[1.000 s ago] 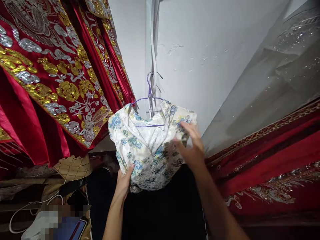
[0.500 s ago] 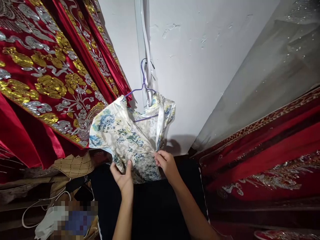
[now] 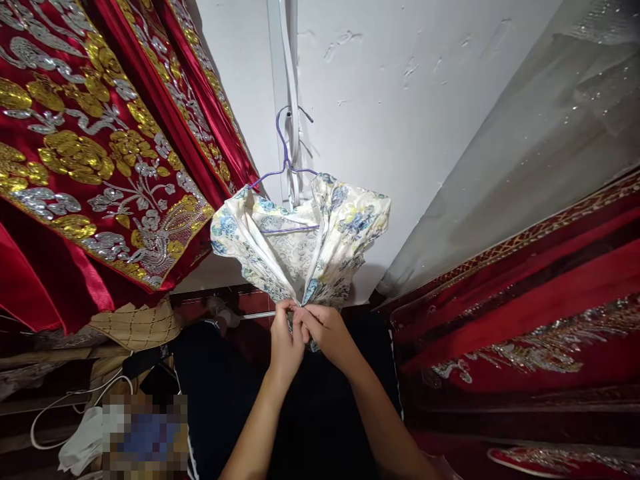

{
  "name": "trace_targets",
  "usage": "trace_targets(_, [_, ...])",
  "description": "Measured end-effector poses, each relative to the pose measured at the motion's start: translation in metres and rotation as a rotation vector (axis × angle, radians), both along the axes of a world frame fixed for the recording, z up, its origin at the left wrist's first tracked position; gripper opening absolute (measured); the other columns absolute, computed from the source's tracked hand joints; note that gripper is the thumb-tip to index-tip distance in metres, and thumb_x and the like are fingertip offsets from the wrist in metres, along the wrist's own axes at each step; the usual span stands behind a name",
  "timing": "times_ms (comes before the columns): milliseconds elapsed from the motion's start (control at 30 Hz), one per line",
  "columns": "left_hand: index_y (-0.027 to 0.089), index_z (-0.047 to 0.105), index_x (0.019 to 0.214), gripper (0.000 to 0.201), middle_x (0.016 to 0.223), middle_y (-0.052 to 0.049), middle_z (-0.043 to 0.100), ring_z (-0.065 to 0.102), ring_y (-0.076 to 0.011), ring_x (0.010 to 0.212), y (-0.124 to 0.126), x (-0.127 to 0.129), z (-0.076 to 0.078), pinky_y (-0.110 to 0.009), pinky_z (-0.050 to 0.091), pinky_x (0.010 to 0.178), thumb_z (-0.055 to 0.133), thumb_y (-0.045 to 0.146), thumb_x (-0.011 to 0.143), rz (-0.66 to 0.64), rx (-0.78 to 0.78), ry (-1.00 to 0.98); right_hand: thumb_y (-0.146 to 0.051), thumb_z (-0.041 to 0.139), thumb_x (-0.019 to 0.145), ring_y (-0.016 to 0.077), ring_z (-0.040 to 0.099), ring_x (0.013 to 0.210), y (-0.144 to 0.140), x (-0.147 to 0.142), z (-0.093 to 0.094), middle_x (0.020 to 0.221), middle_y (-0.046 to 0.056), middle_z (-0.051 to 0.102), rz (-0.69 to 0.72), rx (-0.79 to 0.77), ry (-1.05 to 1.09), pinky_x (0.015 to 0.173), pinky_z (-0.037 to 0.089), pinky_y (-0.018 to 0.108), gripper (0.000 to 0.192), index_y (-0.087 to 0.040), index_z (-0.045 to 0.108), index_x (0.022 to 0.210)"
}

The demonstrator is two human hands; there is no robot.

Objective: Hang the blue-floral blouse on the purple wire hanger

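A floral blouse (image 3: 350, 220), cream with blue and yellow flowers, hangs on a purple wire hanger (image 3: 286, 150) in front of me. Both of my hands meet at the bottom of its V-neck, where the two front edges come together. My left hand (image 3: 287, 343) pinches the fabric there with thumb and fingers. Right beside it, my right hand (image 3: 323, 330) is closed on the same spot of the blouse. My fingers cover whatever fastening may be between them. The lower part of the blouse is mostly hidden behind my hands.
Red garments with gold and silver sequins (image 3: 75, 157) hang at the left. More red embroidered cloth (image 3: 550, 300) and a sheer sparkling fabric (image 3: 525, 133) are on the right. A white wall (image 3: 390, 80) stands behind. A white cord (image 3: 40, 417) loops at lower left, near a pale bag (image 3: 135, 327).
My left hand has moved right and up from the blouse's side to join my right hand at the neckline. The blouse has turned to face me more squarely.
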State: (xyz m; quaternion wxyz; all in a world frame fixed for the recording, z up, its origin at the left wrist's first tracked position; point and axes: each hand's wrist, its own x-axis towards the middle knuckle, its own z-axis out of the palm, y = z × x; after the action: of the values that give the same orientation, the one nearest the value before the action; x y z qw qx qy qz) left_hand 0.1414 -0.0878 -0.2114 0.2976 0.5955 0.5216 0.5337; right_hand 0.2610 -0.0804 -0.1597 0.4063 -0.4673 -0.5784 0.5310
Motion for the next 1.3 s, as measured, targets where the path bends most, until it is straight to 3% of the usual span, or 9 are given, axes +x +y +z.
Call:
trace_targets(167, [0.023, 0.055, 0.113, 0.015, 0.108, -0.009, 0.067, 0.067, -0.0224, 0.098, -0.002, 0.006, -0.004, -0.033, 0.050, 0.088, 0.046, 0.027, 0.101, -0.046, 0.018, 0.008, -0.050, 0.058, 0.093, 0.0122, 0.046, 0.044, 0.024, 0.003, 0.029, 0.048, -0.001, 0.057, -0.100, 0.007, 0.130, 0.050, 0.037, 0.027, 0.040, -0.017, 0.068, 0.072])
trace_targets(367, [0.023, 0.057, 0.105, 0.015, 0.101, -0.009, 0.065, 0.065, -0.0231, 0.095, 0.010, 0.003, -0.001, -0.032, 0.050, 0.083, 0.045, 0.031, 0.101, -0.041, 0.026, 0.066, -0.053, 0.066, 0.089, 0.0073, 0.041, 0.043, 0.084, 0.005, 0.119, 0.051, -0.002, 0.057, -0.089, 0.213, 0.235, 0.046, 0.034, 0.023, 0.041, -0.015, 0.070, 0.075])
trace_targets(467, [0.023, 0.057, 0.104, 0.016, 0.098, -0.009, 0.063, 0.063, -0.0223, 0.090, 0.009, 0.004, -0.004, -0.032, 0.049, 0.081, 0.043, 0.029, 0.102, -0.112, 0.040, 0.093, -0.048, 0.066, 0.091, 0.0058, 0.036, 0.041, 0.097, 0.001, 0.153, 0.050, -0.003, 0.055, -0.116, 0.303, 0.323, 0.043, 0.028, 0.022, 0.037, -0.014, 0.068, 0.077])
trace_targets(633, [0.022, 0.060, 0.098, 0.017, 0.091, -0.007, 0.063, 0.061, -0.0217, 0.083, 0.012, -0.004, -0.003, -0.033, 0.049, 0.078, 0.046, 0.030, 0.101, -0.222, -0.018, 0.112, -0.046, 0.062, 0.094, 0.0066, 0.038, 0.042, 0.090, -0.004, 0.160, 0.052, -0.002, 0.056, -0.161, 0.367, 0.314, 0.044, 0.028, 0.022, 0.035, -0.015, 0.067, 0.080])
trace_targets(733, [0.022, 0.062, 0.106, 0.016, 0.094, -0.007, 0.066, 0.063, -0.0216, 0.089, 0.031, -0.017, 0.033, -0.034, 0.049, 0.083, 0.052, 0.032, 0.100, -0.174, 0.022, 0.070, -0.044, 0.057, 0.097, 0.0072, 0.038, 0.043, 0.084, -0.006, 0.149, 0.053, -0.003, 0.056, -0.127, 0.379, 0.285, 0.045, 0.029, 0.022, 0.032, -0.016, 0.066, 0.081])
trace_targets(900, [0.024, 0.056, 0.134, 0.036, 0.100, -0.005, 0.067, 0.063, -0.0177, 0.092, 0.072, -0.031, 0.142, -0.031, 0.049, 0.086, 0.057, 0.031, 0.099, -0.031, 0.435, -0.040, -0.035, 0.054, 0.097, 0.0080, 0.042, 0.045, 0.073, -0.011, 0.145, 0.050, -0.004, 0.054, -0.111, 0.410, 0.229, 0.047, 0.031, 0.022, 0.028, -0.017, 0.064, 0.078])
trace_targets(1000, [0.021, 0.067, 0.111, 0.018, 0.099, -0.005, 0.069, 0.063, -0.0172, 0.089, 0.086, -0.029, 0.188, -0.030, 0.049, 0.082, 0.058, 0.029, 0.099, -0.038, 0.564, 0.139, -0.033, 0.054, 0.096, 0.0083, 0.043, 0.045, 0.071, -0.011, 0.151, 0.049, -0.004, 0.054, -0.115, 0.448, 0.184, 0.048, 0.033, 0.022, 0.027, -0.017, 0.064, 0.076])
trace_targets(1133, [0.020, 0.066, 0.097, 0.009, 0.090, -0.004, 0.068, 0.062, -0.0164, 0.082, 0.079, -0.026, 0.216, -0.032, 0.050, 0.077, 0.059, 0.025, 0.099, 0.003, 0.659, 0.261, -0.031, 0.056, 0.093, 0.0091, 0.043, 0.043, 0.078, -0.007, 0.136, 0.046, -0.004, 0.051, -0.174, 0.468, 0.141, 0.046, 0.032, 0.022, 0.026, -0.018, 0.062, 0.071])
trace_targets(1300, [0.022, 0.067, 0.098, 0.006, 0.095, -0.002, 0.065, 0.063, -0.0170, 0.090, 0.065, -0.070, 0.222, -0.037, 0.052, 0.085, 0.063, 0.025, 0.096, 0.283, 0.765, -0.123, -0.030, 0.057, 0.087, 0.0100, 0.041, 0.040, 0.070, -0.002, 0.079, 0.041, -0.004, 0.050, -0.189, 0.275, 0.012, 0.044, 0.030, 0.024, 0.031, -0.019, 0.060, 0.059])
